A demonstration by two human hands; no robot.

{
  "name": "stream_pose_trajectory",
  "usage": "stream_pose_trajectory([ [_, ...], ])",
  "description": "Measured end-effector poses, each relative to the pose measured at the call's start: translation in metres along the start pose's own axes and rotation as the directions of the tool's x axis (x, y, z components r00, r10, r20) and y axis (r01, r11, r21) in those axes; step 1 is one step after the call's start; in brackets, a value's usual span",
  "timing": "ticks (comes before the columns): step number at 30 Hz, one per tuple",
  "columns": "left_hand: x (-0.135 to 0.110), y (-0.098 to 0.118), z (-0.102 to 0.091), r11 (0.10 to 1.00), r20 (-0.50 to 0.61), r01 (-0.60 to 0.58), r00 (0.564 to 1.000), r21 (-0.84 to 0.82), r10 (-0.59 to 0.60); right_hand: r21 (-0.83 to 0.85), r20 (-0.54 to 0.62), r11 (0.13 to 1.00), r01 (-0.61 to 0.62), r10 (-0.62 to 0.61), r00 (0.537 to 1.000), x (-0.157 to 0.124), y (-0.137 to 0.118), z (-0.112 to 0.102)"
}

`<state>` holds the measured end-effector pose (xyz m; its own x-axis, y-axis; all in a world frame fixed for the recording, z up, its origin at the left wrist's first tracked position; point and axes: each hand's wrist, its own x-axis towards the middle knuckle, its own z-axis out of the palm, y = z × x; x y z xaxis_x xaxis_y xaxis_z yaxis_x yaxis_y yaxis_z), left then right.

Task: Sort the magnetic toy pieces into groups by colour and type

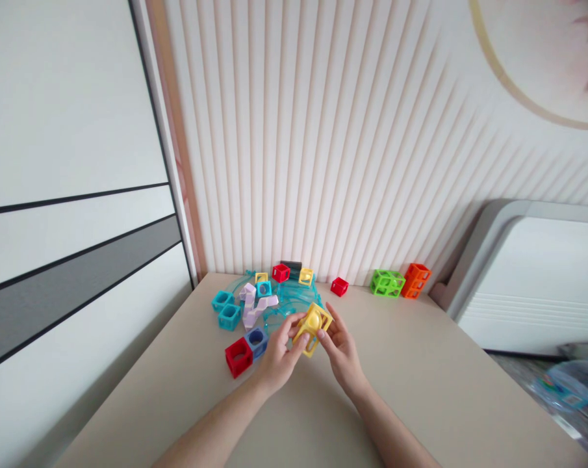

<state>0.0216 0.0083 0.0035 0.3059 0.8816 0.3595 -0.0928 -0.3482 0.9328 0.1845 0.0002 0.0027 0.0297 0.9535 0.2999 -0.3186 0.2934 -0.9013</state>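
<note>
Left of the clear teal curved track [294,296] sit two teal frame cubes [229,316] on the beige tabletop [401,364], with a red frame cube [238,357] and a blue frame cube [256,341] at the track's near left edge. A lilac angled piece [255,307] lies against the track's left side. On the track's far part stand a small teal cube [263,288], a small yellow cube [261,277], a red cube [281,273] and another yellow cube [306,276], with a dark block [290,266] just behind them.

Over the track's near edge, the left hand [277,357] and right hand [340,351] close in from either side on a yellow frame cube [313,328], holding it off the table between them. Their fingers press against its opposite sides in a two-handed pinch.

Right of the track, a small red cube [339,286], a green lattice cube [387,283] and an orange frame cube [415,281] stand in a row along the ribbed wall [352,143].
</note>
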Motion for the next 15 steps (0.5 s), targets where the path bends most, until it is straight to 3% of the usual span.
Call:
stream_pose_trajectory([
  [6, -0.0006, -0.0037, 0.0015, 1.0, -0.006, -0.015, 1.0, -0.001, 0.015, -0.034, 0.058, 0.998, -0.057, 0.059, 0.997, -0.0006, -0.0031, 0.0017],
  [15, -0.0034, -0.0051, 0.0002, 1.0, 0.055, -0.006, 0.998, -0.006, 0.006, -0.065, 0.105, 0.998, -0.023, 0.03, 0.994, -0.0027, 0.0014, -0.0014],
])
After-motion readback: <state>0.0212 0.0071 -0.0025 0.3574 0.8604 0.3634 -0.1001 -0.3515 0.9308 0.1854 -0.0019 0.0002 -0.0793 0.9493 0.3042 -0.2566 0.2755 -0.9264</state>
